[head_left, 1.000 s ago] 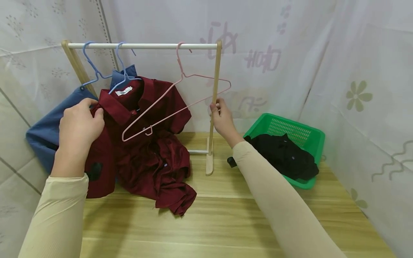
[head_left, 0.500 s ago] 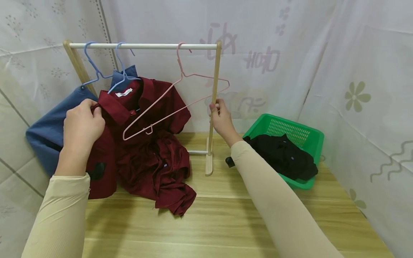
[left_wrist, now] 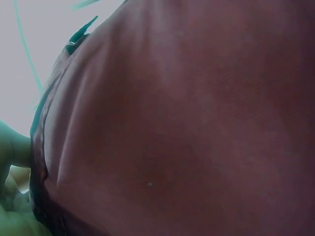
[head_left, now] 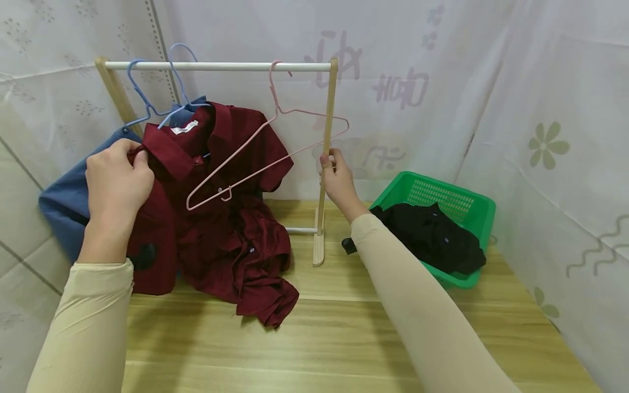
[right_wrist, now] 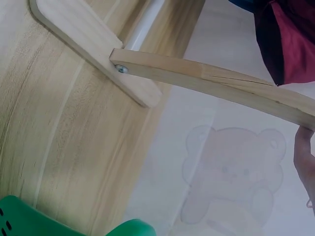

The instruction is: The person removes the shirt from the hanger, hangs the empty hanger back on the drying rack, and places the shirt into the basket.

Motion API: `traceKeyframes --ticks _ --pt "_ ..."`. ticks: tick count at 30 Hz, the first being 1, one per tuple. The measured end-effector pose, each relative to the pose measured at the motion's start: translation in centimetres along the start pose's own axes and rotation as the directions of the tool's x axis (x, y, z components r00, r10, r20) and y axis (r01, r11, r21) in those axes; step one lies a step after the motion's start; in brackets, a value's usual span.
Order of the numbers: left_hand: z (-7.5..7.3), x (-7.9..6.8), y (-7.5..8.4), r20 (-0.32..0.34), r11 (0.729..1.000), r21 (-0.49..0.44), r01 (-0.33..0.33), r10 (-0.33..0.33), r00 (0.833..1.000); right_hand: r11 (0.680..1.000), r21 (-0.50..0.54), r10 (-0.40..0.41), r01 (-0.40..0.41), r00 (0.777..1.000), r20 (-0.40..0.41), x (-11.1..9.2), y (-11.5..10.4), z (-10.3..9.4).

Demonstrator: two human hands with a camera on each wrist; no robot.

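My left hand (head_left: pixel 119 183) pinches a short-sleeved maroon shirt (head_left: pixel 245 139) near its collar and shoulder. Inside that shirt sits a light blue hanger (head_left: pixel 179 82), whose hook rises above the white rail of the clothes rack. Maroon cloth (left_wrist: pixel 172 123) fills most of the left wrist view. My right hand (head_left: pixel 339 177) grips the wooden right post (head_left: pixel 330 103) of the rack. A bare pink hanger (head_left: pixel 275 98) hangs on the rail in front of the shirt. Behind it, a blue garment (head_left: pixel 69 207) hangs from another blue hanger (head_left: pixel 140 90) at the left end.
A green basket (head_left: pixel 484 213) with a black garment (head_left: pixel 432 234) stands right of the rack. The maroon shirt's lower part bunches on the wooden table (head_left: pixel 334 338). Patterned white cloth walls stand behind and at both sides. The rack's foot (head_left: pixel 319 251) rests on the table.
The maroon shirt and its blue hanger have risen, and the hook has come up above the rail. My left hand has moved slightly up and left. My right hand stays on the post.
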State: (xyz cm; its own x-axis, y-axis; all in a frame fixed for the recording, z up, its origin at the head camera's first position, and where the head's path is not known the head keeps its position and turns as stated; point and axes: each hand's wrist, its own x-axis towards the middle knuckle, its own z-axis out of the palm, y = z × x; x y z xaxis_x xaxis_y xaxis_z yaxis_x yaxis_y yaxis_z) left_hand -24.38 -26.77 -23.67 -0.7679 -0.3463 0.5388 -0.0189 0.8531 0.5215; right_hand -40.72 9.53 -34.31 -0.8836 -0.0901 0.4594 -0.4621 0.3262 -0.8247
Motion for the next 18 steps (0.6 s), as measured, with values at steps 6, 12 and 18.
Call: traceKeyframes --ticks 6,12,18 --pt "-0.6 -0.4 -0.5 -0.058 1.000 -0.026 -0.008 0.006 0.998 1.000 -0.003 0.017 -0.017 1.000 -0.012 0.2 0.0 0.1" --pt "-1.2 -0.5 -0.6 -0.089 0.999 -0.044 0.002 -0.006 0.996 1.000 0.000 0.014 -0.014 1.000 0.007 0.2 0.1 0.0" --pt "-1.7 -0.7 -0.6 -0.128 0.998 -0.059 -0.012 0.004 0.992 1.000 0.002 0.015 -0.015 1.000 -0.002 0.3 0.3 0.2"
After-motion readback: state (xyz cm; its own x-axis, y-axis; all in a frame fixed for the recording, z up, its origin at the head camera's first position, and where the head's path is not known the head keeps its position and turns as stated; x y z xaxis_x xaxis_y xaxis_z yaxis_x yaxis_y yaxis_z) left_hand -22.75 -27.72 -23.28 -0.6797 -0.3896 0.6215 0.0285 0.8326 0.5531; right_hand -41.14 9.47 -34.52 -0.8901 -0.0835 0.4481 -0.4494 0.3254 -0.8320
